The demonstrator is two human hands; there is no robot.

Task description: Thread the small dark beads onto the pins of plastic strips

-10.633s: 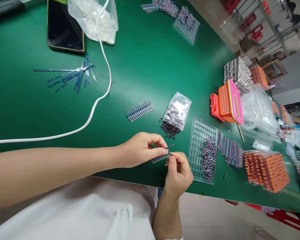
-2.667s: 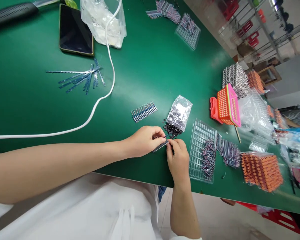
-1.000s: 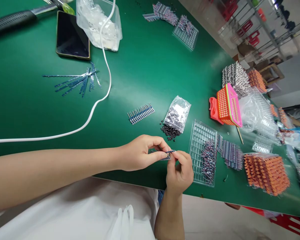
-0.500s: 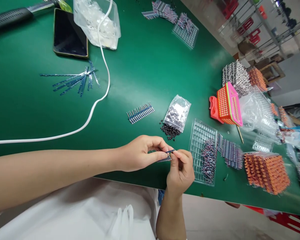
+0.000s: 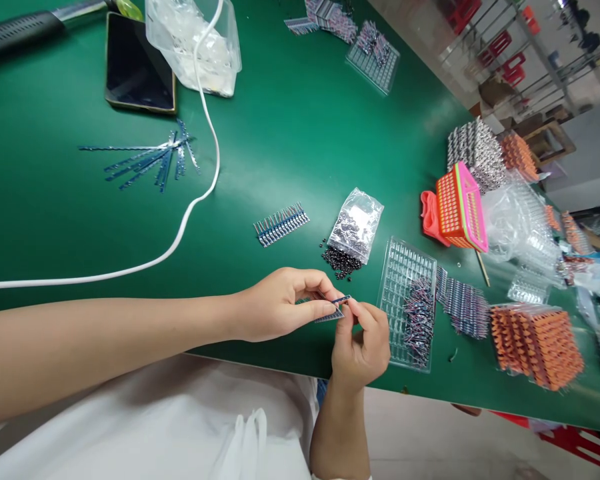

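Note:
My left hand (image 5: 280, 305) is closed, its thumb and fingers pinching a strip of small blue circuit boards (image 5: 340, 299) above the table's near edge. My right hand (image 5: 361, 343) meets it at the strip's right end, thumb and forefinger pressed together; whatever is between those fingertips is too small to make out. Just beyond the hands lies a heap of tiny black parts (image 5: 343, 261), spilling from a clear zip bag (image 5: 356, 223). To the right is a clear plastic tray (image 5: 397, 293) partly filled with small wired boards (image 5: 420, 320). Another blue board strip with pins (image 5: 281, 225) rests farther left.
A white cable (image 5: 180, 233) curves across the left side, near thin blue offcuts (image 5: 155, 160), a phone (image 5: 140, 63) and a plastic tub (image 5: 233, 50). At right stand an orange basket (image 5: 453, 207) and a stack of orange parts (image 5: 535, 347). Another tray (image 5: 375, 63) lies at the back.
Both hands stay almost in place, with only slight shifts at the fingertips. A bit more of the blue strip shows between them. The view has moved slightly.

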